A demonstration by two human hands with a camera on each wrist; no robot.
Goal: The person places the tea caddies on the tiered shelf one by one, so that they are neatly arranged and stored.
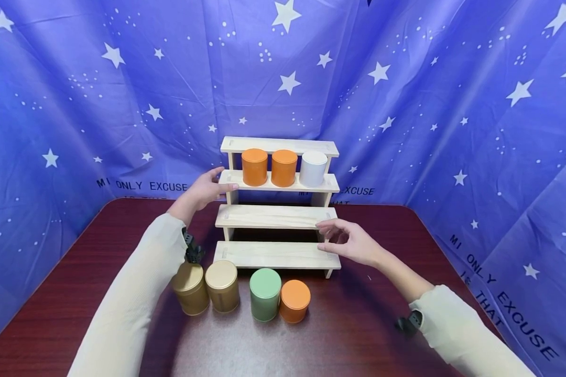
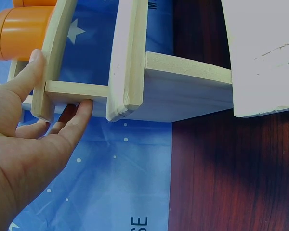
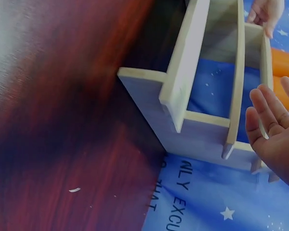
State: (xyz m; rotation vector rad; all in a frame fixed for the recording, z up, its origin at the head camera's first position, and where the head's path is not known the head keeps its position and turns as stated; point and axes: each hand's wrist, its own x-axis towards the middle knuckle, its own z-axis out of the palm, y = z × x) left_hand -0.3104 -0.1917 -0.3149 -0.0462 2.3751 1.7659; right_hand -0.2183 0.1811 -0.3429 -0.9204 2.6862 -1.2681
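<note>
A light wooden four-step display rack (image 1: 273, 215) stands on the dark red table. My left hand (image 1: 206, 189) holds the left end of its second shelf from the top. In the left wrist view the thumb of that hand (image 2: 26, 139) lies against the shelf board and the fingertips meet the side support. Two orange tins (image 1: 254, 167) and a white tin (image 1: 313, 169) stand in a row on that shelf. By the right end of the lower two shelves is my right hand (image 1: 351, 242). Its fingers are loosely bent, with nothing between them in the right wrist view.
Two gold tins (image 1: 222, 286), a green tin (image 1: 265, 295) and another orange tin (image 1: 294, 301) stand on the table (image 1: 358, 335) in front of the rack. A blue star-patterned cloth (image 1: 170, 94) hangs behind and along both sides.
</note>
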